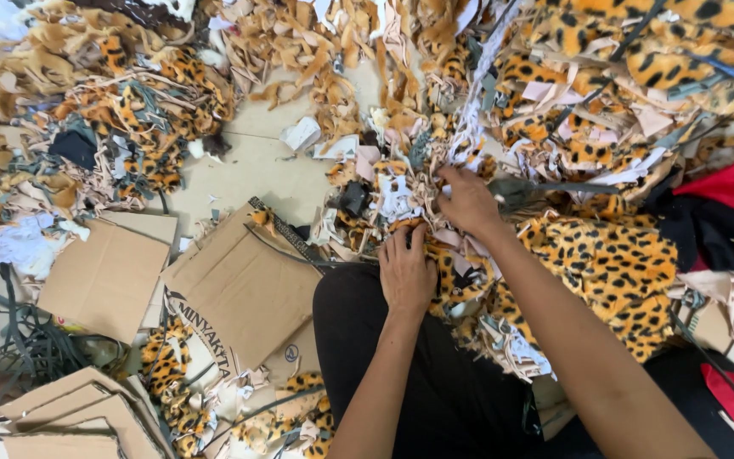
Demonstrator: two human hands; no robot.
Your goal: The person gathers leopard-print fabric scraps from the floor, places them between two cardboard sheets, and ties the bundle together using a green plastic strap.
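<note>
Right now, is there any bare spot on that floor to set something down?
Yes: bare floor between the left scrap heap and the flattened cardboard, whose top is also free. Crowded: leopard-print scraps surround both hands, left hand and right hand.

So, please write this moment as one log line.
left hand: flat on leopard-print plush fabric scraps | right hand: gripping scraps | floor: brown cardboard sheets

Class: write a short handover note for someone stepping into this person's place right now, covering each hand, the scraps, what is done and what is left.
Left hand: flat on leopard-print scraps at the knee, holding nothing clearly.
Right hand: fingers dug into the scrap pile ahead; whether it grips a piece is unclear.
Flattened cardboard lies left of the knee.
Done: nothing visibly sorted out.
Left: scraps cover the floor all round.
</note>
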